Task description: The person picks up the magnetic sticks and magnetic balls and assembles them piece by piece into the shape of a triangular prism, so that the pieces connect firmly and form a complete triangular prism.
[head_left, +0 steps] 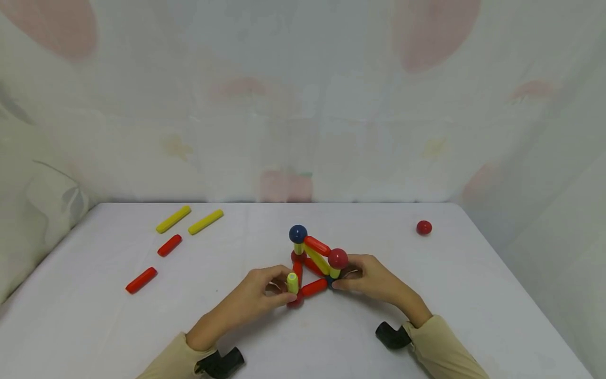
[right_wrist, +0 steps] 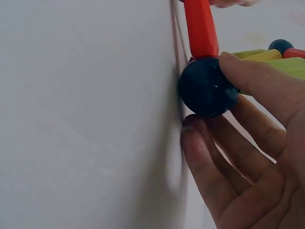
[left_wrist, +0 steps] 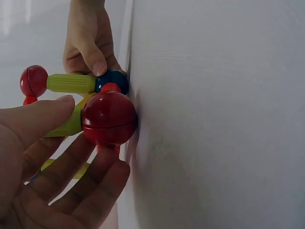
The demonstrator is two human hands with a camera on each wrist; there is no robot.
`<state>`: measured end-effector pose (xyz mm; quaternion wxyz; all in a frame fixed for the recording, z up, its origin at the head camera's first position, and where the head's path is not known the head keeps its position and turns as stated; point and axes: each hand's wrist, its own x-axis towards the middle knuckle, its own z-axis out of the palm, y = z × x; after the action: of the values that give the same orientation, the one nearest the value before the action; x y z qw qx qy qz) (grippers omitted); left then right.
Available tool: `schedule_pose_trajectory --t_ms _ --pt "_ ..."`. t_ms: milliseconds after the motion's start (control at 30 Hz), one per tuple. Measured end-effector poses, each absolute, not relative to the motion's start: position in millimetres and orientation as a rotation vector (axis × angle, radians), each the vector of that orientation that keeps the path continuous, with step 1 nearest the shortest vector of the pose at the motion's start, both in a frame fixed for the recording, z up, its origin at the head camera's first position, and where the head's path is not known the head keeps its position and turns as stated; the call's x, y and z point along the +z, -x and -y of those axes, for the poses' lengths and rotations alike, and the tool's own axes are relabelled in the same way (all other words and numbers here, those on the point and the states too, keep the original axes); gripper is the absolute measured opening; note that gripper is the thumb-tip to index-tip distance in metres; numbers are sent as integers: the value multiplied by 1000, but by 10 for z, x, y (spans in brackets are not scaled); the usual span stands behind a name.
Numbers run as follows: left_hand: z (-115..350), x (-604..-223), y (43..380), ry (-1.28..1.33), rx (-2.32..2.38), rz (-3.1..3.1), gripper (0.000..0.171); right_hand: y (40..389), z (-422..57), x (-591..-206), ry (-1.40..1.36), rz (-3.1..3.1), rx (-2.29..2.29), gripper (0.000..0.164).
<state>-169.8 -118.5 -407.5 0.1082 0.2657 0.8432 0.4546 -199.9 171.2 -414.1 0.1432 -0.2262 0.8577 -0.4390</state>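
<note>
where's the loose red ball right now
In the head view, the loose red ball lies at the right near the far edge of the table, beyond and to the right of the right hand.

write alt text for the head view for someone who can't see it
A person's left hand and right hand hold a rod-and-ball frame on a white table. Two loose yellow rods and two red rods lie to its left; a red ball sits far right.
</note>
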Motion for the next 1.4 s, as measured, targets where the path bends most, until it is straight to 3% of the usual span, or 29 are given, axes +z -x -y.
schedule_pose_trajectory --t_ms 900,1400 --pt "1162 -4122 1702 -717 1255 -2509 23 2216 -2239 -4031 521 -2874 -1411 48" --pt "1216 -4222 1744 -750 1230 -2501 26 2304 -2540 -3986 495 -3105 -1325 41"
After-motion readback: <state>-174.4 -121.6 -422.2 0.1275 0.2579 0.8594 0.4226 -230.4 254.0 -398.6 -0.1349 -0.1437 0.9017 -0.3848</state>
